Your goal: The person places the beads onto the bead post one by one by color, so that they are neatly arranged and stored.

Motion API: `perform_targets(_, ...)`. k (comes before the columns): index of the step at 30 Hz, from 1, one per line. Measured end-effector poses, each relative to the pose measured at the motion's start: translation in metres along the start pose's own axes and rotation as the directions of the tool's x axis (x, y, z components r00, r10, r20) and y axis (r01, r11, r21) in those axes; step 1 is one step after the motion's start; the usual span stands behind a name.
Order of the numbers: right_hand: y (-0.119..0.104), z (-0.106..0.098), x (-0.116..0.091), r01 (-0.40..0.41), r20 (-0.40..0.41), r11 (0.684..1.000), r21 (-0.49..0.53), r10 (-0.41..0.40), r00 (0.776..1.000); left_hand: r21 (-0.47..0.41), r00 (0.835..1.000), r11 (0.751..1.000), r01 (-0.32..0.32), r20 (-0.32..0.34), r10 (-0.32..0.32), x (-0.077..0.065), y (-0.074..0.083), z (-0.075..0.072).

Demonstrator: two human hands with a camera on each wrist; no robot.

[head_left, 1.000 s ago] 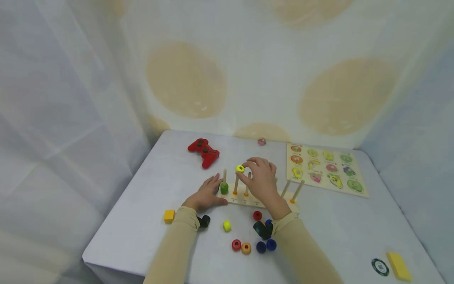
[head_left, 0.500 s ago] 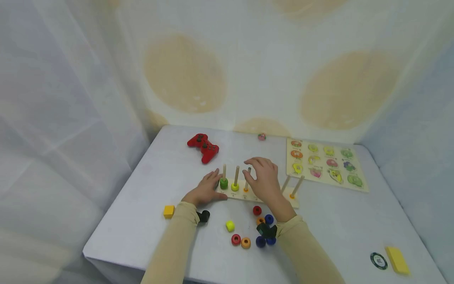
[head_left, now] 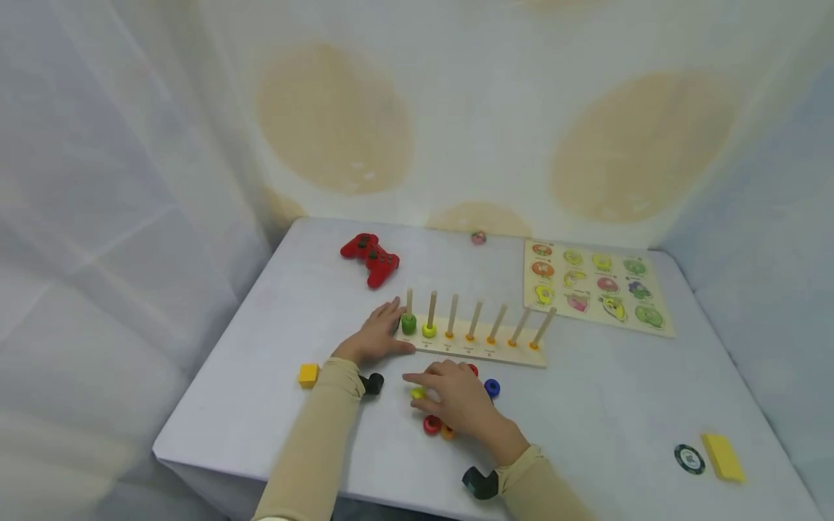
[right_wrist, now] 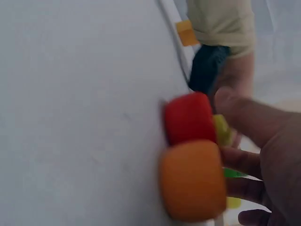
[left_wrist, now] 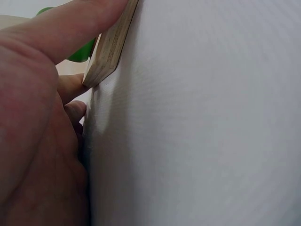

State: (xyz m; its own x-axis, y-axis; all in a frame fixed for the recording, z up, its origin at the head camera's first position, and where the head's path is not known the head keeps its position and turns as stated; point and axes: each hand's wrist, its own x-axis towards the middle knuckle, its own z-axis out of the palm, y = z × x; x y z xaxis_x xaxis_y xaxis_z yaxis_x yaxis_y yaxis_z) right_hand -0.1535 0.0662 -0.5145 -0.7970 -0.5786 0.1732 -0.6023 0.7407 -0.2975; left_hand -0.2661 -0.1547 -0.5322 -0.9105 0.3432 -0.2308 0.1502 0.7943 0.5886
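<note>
My left hand (head_left: 374,336) holds the left end of a wooden peg board (head_left: 515,354), thumb along its front edge and fingers at the end. The thumb presses on the wood edge (left_wrist: 110,52) in the left wrist view. Green beads (head_left: 408,324) sit on the first peg and a yellow bead (head_left: 428,330) on the second; the other pegs hold none. My right hand (head_left: 459,398) reaches low over the table, thumb and index finger parted around a loose yellow bead (head_left: 418,393). A red bead (right_wrist: 188,120) and an orange bead (right_wrist: 193,181) lie close by.
A blue bead (head_left: 491,388) and a red bead (head_left: 473,370) lie behind my right hand. Farther off are a red game controller (head_left: 370,258), a fruit picture board (head_left: 589,315) and a small pink object (head_left: 478,237). Yellow blocks (head_left: 309,375) and a round chip (head_left: 689,459) flank the work.
My right hand put a yellow bead onto the second peg and let go. It then moved down and left to the loose yellow bead. The left hand stays at the board's end.
</note>
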Motion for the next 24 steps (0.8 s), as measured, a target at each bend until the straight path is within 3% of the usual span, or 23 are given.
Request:
perform_targets(3, -0.003, 0.005, -0.001, 0.012, 0.063, 1.0, -0.013, -0.012, 0.998, -0.014, 1.0, 1.0, 0.0, 0.008, 0.0, 0.001, -0.002, 0.001)
perform_targets(8, -0.001, 0.001, 0.0, -0.096, 0.06, 0.995, -0.029, 0.098, 0.993, -0.006, 1.0, 1.0, -0.008, 0.006, 0.008, 0.002, -0.006, 0.003)
perform_targets(12, 0.005, -0.003, -0.003, -0.139, 0.007, 0.987, -0.082, 0.14, 0.99, -0.005, 1.0, 1.0, -0.007, -0.006, 0.007, 0.001, -0.004, 0.002)
perform_targets(18, 0.013, -0.003, -0.007, -0.121, -0.136, 0.985, -0.119, 0.105, 0.985, -0.023, 1.0, 1.0, 0.016, 0.001, -0.016, -0.001, -0.002, 0.003)
perform_targets(21, 0.016, -0.012, 0.001, -0.117, -0.291, 0.992, -0.052, 0.097, 0.952, -0.026, 1.0, 0.999, 0.022, 0.003, -0.021, -0.002, -0.001, 0.003)
perform_targets(24, 0.021, -0.031, 0.02, -0.094, -0.473, 0.995, 0.043, 0.103, 0.875, -0.025, 1.0, 0.999, 0.021, -0.004, -0.021, -0.001, 0.001, 0.003)
